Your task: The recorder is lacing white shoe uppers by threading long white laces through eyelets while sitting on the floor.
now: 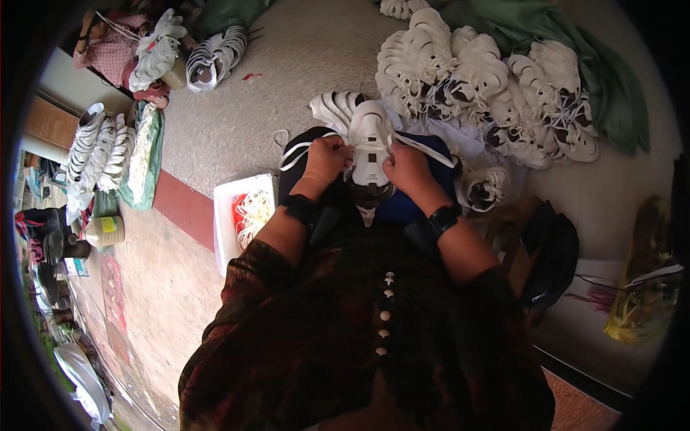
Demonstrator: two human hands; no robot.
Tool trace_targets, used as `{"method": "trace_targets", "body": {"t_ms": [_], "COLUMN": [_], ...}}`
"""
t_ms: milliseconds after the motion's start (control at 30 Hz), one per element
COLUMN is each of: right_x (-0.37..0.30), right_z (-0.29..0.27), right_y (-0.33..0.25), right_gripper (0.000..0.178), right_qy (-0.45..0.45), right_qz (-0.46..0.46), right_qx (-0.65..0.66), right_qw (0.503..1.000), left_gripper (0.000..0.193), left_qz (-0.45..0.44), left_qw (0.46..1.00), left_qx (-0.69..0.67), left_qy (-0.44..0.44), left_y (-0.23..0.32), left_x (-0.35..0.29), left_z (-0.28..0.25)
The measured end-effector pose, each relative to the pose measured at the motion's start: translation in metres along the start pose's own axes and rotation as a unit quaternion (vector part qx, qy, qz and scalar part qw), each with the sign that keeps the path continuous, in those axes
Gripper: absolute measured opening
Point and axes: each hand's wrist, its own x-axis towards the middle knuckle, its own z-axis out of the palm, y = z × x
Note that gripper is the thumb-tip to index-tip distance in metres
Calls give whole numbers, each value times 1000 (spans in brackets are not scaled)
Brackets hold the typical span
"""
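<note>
A white sneaker upper [371, 126] lies across my lap, its toe pointing away from me. A white shoelace [429, 151] is threaded through it, and its two loose ends trail out to either side. At the upper's left edge my left hand [329, 162] is closed, its fingers pinched around the lace. On the opposite edge my right hand [408, 169] is also closed, with the lace running out above its fingers. The fingertips of both hands are partly hidden. Just beyond the upper rests a nested row of white shoe uppers [336, 109].
A white box [224, 208] of bundled laces [253, 213] stands left of my knees. Heaps of laced uppers [471, 72] lie ahead to the right beside green cloth [604, 100]. More stacked uppers [108, 147] are at left. Another person [115, 54] sits far left, near other uppers.
</note>
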Motion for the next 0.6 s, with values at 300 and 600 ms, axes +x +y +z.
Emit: {"method": "trace_targets", "body": {"t_ms": [300, 600], "right_x": [0, 19], "right_z": [-6, 18], "right_y": [-4, -29], "right_gripper": [9, 1], "right_qy": [16, 15], "right_qz": [-46, -99], "right_qx": [-13, 96], "right_qw": [999, 990], "left_gripper": [14, 20], "left_qz": [41, 187], "left_qw": [992, 924], "left_qx": [117, 309], "left_qy": [-13, 126], "left_y": [-9, -4], "left_x": [11, 2], "left_z": [-3, 12]}}
